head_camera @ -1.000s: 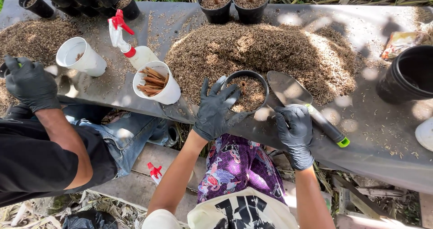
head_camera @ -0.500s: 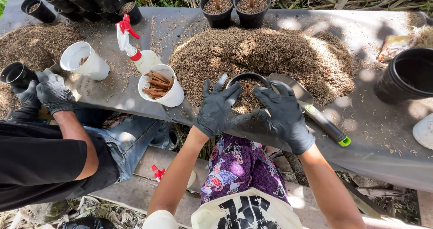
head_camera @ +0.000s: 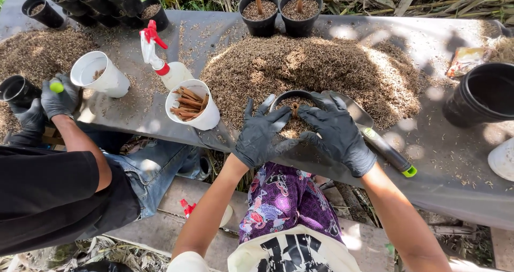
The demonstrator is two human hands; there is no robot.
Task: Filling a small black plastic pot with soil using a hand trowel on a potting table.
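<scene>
Two gloved hands, left hand [head_camera: 261,137] and right hand [head_camera: 338,134], lie spread and unclenched over a small black pot [head_camera: 293,116] at the near foot of the mulch heap [head_camera: 310,68], fingers pressing its fill. A trowel [head_camera: 375,135] lies just right; a white cup of sticks [head_camera: 193,105] stands left. Bare table [head_camera: 455,170] stretches toward the right edge.

A flat, crumpled packet [head_camera: 466,60], orange and yellow with a pale edge, lies on the grey table cover [head_camera: 450,36] just above the large empty black pot [head_camera: 484,95] at the far right. Well left of that pot stands a white spray bottle [head_camera: 166,68] with a red trigger and collar; no label shows on it. No signs or screens appear.
</scene>
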